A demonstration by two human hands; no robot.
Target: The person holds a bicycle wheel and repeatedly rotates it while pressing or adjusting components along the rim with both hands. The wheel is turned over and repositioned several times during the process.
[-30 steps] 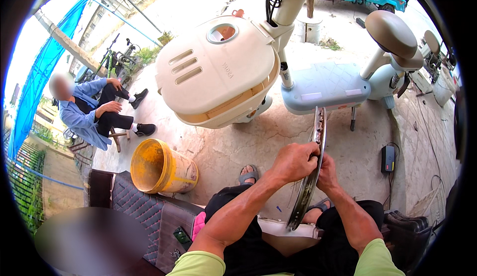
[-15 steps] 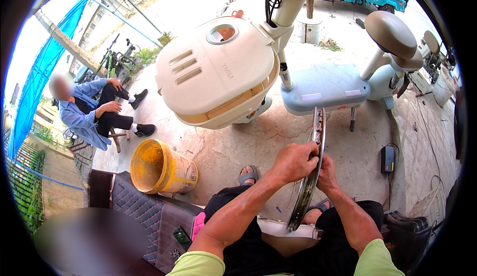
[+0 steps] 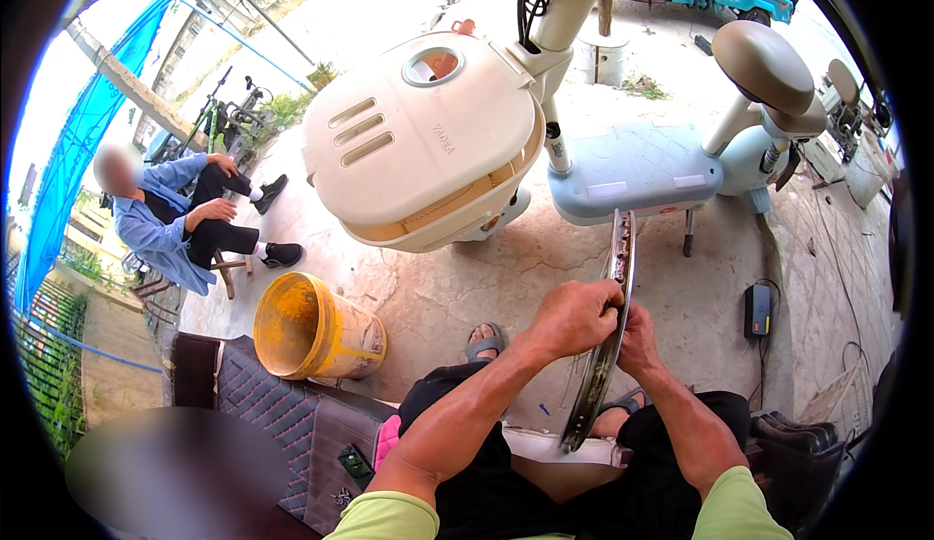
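Metal, dull grey and thin: a bare wheel rim (image 3: 611, 331) is standing on edge between the person's knees, seen nearly edge-on. Its long axis is running from low near the lap up and slightly right toward the pale blue footboard of the scooter (image 3: 632, 165).

Left hand (image 3: 574, 316) is lying on the rim's left side, about mid-height, fingers curled closed over the edge. Right hand (image 3: 637, 341) is sitting just behind it on the rim's right side, fingers wrapped around too, though partly hidden by the rim. Both are touching the metal, one pressed to each face; left is slightly higher and nearer the camera.

Surroundings: yellow plastic bucket (image 3: 313, 328) standing on the concrete to the left, well apart from the rim. Small black box with a cable (image 3: 758, 310) lying on the ground to the right. Another person in blue clothing (image 3: 180, 224) is sitting far left, hands on knees.
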